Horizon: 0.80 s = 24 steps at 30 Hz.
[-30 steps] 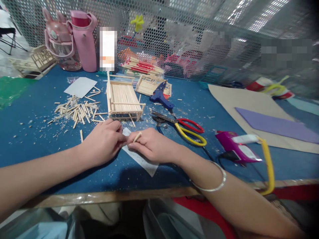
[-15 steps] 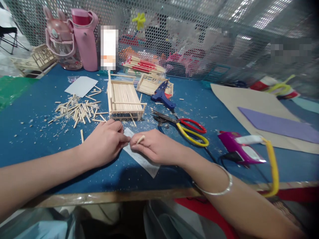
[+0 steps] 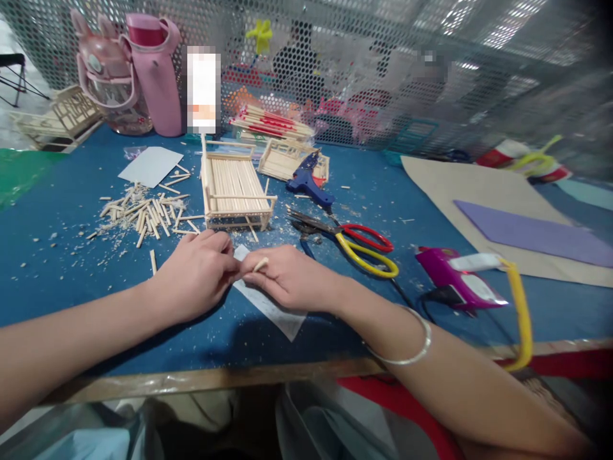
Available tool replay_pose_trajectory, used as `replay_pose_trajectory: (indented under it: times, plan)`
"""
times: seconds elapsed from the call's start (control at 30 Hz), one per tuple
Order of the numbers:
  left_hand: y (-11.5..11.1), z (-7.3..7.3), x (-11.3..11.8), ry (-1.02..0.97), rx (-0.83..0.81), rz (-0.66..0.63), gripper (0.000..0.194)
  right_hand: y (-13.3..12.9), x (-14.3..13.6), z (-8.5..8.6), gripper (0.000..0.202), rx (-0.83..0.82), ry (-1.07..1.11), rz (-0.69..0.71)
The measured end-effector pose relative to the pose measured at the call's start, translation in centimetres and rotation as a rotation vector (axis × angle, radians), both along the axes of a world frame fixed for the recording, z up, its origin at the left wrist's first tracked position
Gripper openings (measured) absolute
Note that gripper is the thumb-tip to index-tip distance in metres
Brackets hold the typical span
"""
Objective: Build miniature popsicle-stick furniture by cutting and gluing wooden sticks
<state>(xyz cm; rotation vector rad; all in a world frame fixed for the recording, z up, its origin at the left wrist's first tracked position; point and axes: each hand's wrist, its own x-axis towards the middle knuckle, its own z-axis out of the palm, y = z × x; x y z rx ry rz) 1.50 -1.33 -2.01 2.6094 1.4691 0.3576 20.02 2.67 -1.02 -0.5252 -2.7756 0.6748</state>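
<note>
My right hand [image 3: 282,276] is closed around a short wooden stick [image 3: 260,264], whose end pokes out between the fingers. Its fingertips meet those of my left hand [image 3: 198,271], which is pinched; whatever it grips is hidden. Both hands are over a white paper strip [image 3: 282,316]. Just behind them stands a small stick-built bed frame [image 3: 237,185]. Scissors with red and yellow handles [image 3: 366,252] lie beyond my right hand, and a blue glue gun [image 3: 310,182] rests behind the scissors. Cut stick pieces [image 3: 153,214] are piled behind my left hand.
Two pink bottles [image 3: 158,83] stand at the back left. A magenta device [image 3: 460,281] with a yellow-wrapped part is on the right, near beige board [image 3: 431,176] and a purple sheet [image 3: 531,233]. Stick bundles [image 3: 272,121] lie by the mesh partition. A second stick model [image 3: 282,160] sits behind the glue gun.
The view has shifted slightly, so most things appear a little further left. My hands have drawn slightly closer together, with the fingertips now touching.
</note>
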Motion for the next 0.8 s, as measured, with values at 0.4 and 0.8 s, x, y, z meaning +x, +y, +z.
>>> replay_pose_trajectory:
  times: [0.4,0.8]
  plan:
    - [-0.7,0.2,-0.2,-0.215,0.064,-0.127,0.024,0.0,1.2,0.3,0.020,-0.906,0.445,-0.202]
    - [-1.3,0.4,-0.4,-0.235,0.171,-0.089,0.030,0.3,2.1,1.5,0.017,-0.455,0.293,-0.248]
